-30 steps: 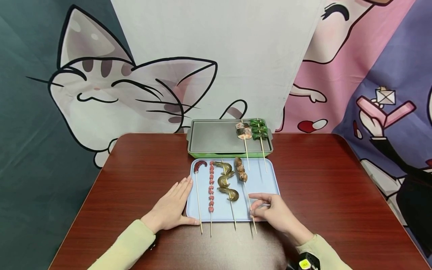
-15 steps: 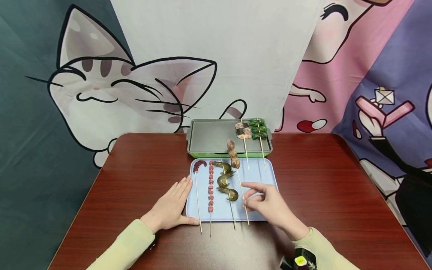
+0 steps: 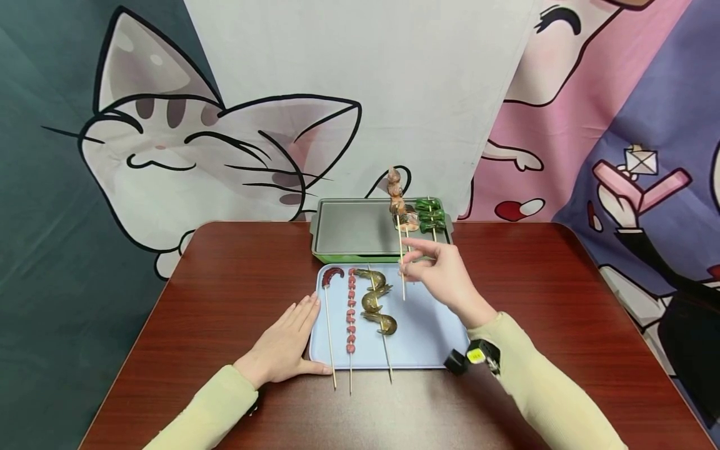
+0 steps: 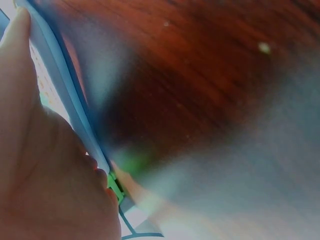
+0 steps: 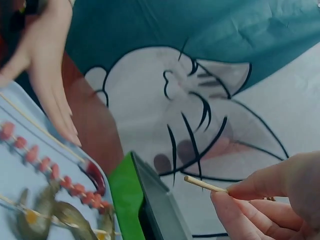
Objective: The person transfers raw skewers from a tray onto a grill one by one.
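Right hand point(image 3: 444, 270) pinches the meat skewer point(image 3: 398, 215) upright above the green grill pan point(image 3: 349, 255).
Left hand point(image 3: 285, 344) lies flat, fingers straight, touching the blue tray point(image 3: 433, 325).

Dark red wooden table point(image 3: 225, 294), blue tray point(image 3: 433, 325), green grill pan point(image 3: 337, 256), left hand point(image 3: 284, 344) seemingly flat

Bright, even light; sharp head view, badly blurred left-wrist view.
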Tool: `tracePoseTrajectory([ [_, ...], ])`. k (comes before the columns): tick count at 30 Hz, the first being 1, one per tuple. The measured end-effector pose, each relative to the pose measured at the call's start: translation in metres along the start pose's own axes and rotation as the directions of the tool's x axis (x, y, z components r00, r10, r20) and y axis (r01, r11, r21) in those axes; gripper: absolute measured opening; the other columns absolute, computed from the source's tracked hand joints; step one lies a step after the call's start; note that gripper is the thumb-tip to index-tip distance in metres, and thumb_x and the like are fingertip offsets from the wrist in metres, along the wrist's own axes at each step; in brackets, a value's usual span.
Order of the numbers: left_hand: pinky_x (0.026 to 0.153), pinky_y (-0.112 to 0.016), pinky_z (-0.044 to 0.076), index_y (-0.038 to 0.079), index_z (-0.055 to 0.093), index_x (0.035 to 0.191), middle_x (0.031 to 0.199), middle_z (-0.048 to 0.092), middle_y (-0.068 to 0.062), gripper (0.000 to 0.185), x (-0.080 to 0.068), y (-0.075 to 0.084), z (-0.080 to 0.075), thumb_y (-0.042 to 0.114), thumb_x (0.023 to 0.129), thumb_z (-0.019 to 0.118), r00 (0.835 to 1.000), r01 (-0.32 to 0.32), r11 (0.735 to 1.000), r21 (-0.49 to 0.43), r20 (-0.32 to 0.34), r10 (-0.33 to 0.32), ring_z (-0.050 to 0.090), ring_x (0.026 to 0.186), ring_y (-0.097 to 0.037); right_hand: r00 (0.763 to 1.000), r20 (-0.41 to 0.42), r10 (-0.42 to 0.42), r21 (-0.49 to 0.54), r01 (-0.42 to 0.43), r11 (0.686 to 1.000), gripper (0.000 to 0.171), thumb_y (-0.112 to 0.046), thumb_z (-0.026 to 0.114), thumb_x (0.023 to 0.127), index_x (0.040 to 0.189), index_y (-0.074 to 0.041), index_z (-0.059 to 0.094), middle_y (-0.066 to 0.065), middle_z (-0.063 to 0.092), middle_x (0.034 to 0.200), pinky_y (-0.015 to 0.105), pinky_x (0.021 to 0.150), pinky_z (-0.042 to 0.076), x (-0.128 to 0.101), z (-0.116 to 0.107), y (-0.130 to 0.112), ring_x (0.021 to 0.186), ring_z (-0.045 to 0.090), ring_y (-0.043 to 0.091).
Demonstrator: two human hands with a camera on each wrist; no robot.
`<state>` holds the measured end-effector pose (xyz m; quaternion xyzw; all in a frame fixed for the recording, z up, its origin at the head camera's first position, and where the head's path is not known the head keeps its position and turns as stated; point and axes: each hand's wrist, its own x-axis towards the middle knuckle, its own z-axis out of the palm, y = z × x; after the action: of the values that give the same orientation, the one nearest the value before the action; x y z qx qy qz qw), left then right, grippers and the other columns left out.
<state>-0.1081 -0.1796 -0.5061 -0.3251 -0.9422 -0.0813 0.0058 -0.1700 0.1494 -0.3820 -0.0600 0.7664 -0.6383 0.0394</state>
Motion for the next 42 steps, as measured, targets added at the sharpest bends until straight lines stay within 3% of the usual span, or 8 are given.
tracePoseTrajectory([
  [7,0.120,-0.051,0.024,-0.013,0.028,0.154,0.163,0.022,-0.027,0.125,0.000,0.005,-0.010,0.081,0.079,0.062,1.000,-0.001,0.999,-0.043,0.015,0.002,0.024,0.149,-0.040,0.995,0.018,0.095,-0.043,-0.094,0.995,0.052,0.012,0.068,0.086,0.137,0.004,0.061,0.019,0.072,0.091,0.035,0.076,0.061,0.036,0.005,0.009,0.080,0.073,0.024],
  [15,0.119,-0.051,0.025,-0.013,0.029,0.154,0.162,0.022,-0.028,0.124,0.001,0.007,-0.013,0.081,0.080,0.061,1.000,-0.005,0.999,-0.046,0.019,0.005,0.025,0.149,-0.041,0.975,0.023,0.220,-0.059,-0.219,0.974,0.049,0.012,0.064,0.090,0.138,0.009,0.058,0.020,0.073,0.092,0.038,0.078,0.061,0.053,0.009,0.022,0.075,0.072,0.018],
  [21,0.119,-0.051,0.025,-0.013,0.029,0.154,0.162,0.022,-0.027,0.123,0.001,0.007,-0.013,0.080,0.080,0.062,1.000,-0.004,0.999,-0.049,0.015,0.004,0.025,0.149,-0.040,0.971,0.015,0.240,-0.135,-0.236,0.962,0.045,0.010,0.063,0.090,0.136,0.009,0.059,0.025,0.072,0.098,0.037,0.076,0.062,0.055,0.013,0.024,0.073,0.072,0.020],
  [27,0.119,-0.050,0.024,-0.013,0.030,0.153,0.162,0.023,-0.028,0.124,-0.001,0.004,-0.006,0.082,0.079,0.061,1.000,-0.015,0.999,-0.042,-0.020,0.014,0.026,0.148,-0.041,0.964,-0.001,0.266,-0.162,-0.263,0.951,0.045,0.010,0.064,0.089,0.134,0.009,0.061,0.018,0.073,0.091,0.037,0.076,0.061,0.055,0.016,0.027,0.073,0.072,0.020],
  [34,0.118,-0.052,0.027,-0.014,0.031,0.152,0.161,0.025,-0.029,0.124,-0.001,0.005,-0.009,0.079,0.079,0.065,0.999,-0.027,0.997,-0.067,-0.038,0.024,0.028,0.147,-0.043,0.964,-0.003,0.265,-0.193,-0.261,0.946,0.045,0.007,0.065,0.090,0.134,0.009,0.060,0.017,0.073,0.092,0.030,0.070,0.061,0.054,0.017,0.030,0.069,0.071,0.016],
  [42,0.117,-0.053,0.028,-0.014,0.030,0.152,0.161,0.025,-0.029,0.123,0.000,0.006,-0.010,0.079,0.079,0.065,1.000,-0.015,0.998,-0.054,-0.015,0.014,0.027,0.147,-0.042,0.975,-0.003,0.224,-0.235,-0.218,0.947,0.043,-0.001,0.063,0.094,0.136,0.008,0.060,0.020,0.073,0.105,0.037,0.080,0.061,0.047,0.011,0.016,0.088,0.074,0.026],
])
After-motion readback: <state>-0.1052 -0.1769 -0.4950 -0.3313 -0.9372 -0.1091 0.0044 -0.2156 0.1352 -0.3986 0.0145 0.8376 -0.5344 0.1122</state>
